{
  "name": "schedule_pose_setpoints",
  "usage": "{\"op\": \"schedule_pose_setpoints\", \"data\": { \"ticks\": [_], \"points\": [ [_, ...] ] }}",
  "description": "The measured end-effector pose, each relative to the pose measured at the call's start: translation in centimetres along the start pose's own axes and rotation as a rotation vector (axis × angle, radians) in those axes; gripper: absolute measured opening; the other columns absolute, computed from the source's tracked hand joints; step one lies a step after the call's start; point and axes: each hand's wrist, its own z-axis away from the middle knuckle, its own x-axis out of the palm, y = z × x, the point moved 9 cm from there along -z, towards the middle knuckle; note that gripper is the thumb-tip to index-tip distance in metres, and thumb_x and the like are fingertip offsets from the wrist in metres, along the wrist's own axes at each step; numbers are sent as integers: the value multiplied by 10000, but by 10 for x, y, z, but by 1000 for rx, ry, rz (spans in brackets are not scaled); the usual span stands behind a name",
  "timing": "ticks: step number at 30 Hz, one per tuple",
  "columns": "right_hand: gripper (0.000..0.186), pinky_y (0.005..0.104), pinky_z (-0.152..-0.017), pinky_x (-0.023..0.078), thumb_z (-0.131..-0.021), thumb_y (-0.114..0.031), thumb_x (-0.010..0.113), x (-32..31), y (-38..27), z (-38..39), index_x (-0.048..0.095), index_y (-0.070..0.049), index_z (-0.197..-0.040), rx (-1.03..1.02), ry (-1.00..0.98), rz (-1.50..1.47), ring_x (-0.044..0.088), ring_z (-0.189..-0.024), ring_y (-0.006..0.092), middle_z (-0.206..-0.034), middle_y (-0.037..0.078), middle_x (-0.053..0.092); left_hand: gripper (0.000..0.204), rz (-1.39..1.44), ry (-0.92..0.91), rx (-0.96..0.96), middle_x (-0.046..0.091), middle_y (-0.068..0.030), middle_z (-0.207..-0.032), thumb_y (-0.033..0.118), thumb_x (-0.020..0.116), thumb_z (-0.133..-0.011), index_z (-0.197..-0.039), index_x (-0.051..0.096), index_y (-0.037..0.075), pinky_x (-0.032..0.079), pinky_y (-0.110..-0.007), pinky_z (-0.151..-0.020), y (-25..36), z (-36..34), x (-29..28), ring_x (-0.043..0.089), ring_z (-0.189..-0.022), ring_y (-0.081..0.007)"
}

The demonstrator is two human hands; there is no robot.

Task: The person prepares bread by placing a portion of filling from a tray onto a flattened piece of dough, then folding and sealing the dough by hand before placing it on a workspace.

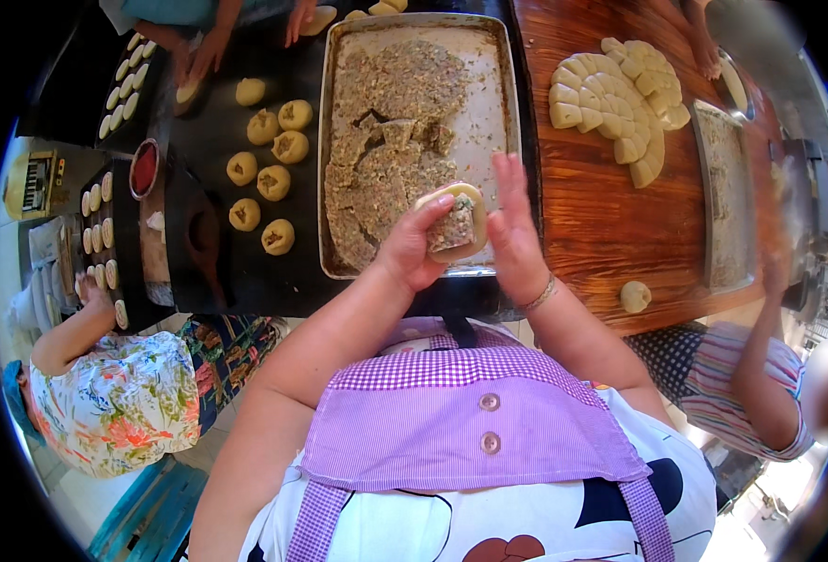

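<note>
My left hand [416,245] is closed on a flat round of pale dough [478,225] with a lump of speckled filling [451,228] on it, the thumb lying over the filling. Close to the dough's right edge, my right hand [515,229] is held upright with its fingers stretched; whether it touches the dough I cannot tell. Both hands are over the near edge of a large metal tray [489,112]. Greyish, speckled filling [386,140] covers much of that tray, with broken chunks in its middle.
Several filled dough balls [274,183] sit on the dark tabletop left of the tray. On the wooden table [611,244] at right lie a cluster of cut dough pieces [611,98], a single dough ball [635,297] and another tray [725,197]. Other people work at left, right and the far side.
</note>
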Motion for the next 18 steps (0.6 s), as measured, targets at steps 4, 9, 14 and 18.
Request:
{"op": "schedule_pose_setpoints", "data": {
  "ticks": [4, 9, 14, 18],
  "points": [
    [791, 340, -1114, 279, -964, -503, 527, 18, 47, 3, 237, 11, -1490, 321, 76, -801, 390, -1334, 224, -1443, 138, 416, 332, -60, -52, 68, 659, -77, -1100, 148, 624, -903, -1223, 588, 68, 524, -365, -911, -2, 1, 17, 637, -1022, -202],
    [631, 294, -1009, 407, -963, -387, 599, 33, 45, 8, 402, 15, -1407, 436, 172, -1144, 516, -1169, 150, -1272, 70, 552, 291, -184, 76, 237, 654, -55, -1091, 83, 625, -909, -1196, 599, 40, 509, -324, -899, 0, 1, 9, 623, -1001, -164],
    [391, 278, -966, 438, -977, -281, 598, 30, 51, 9, 587, 22, -1223, 383, 306, -1036, 565, -1078, 124, -1173, 66, 632, 259, -415, 203, 482, 649, -57, -1096, 96, 609, -932, -1184, 589, 40, 514, -300, -869, 7, 2, -4, 616, -1009, -150],
    [329, 269, -914, 468, -980, -228, 595, 23, 54, 13, 616, 26, -1189, 359, 471, -891, 587, -1015, 114, -1164, 80, 646, 255, -576, 352, 587, 646, -58, -1103, 72, 603, -937, -1183, 582, 9, 499, -281, -879, 4, 7, 4, 603, -1004, -134]
  ]
}}
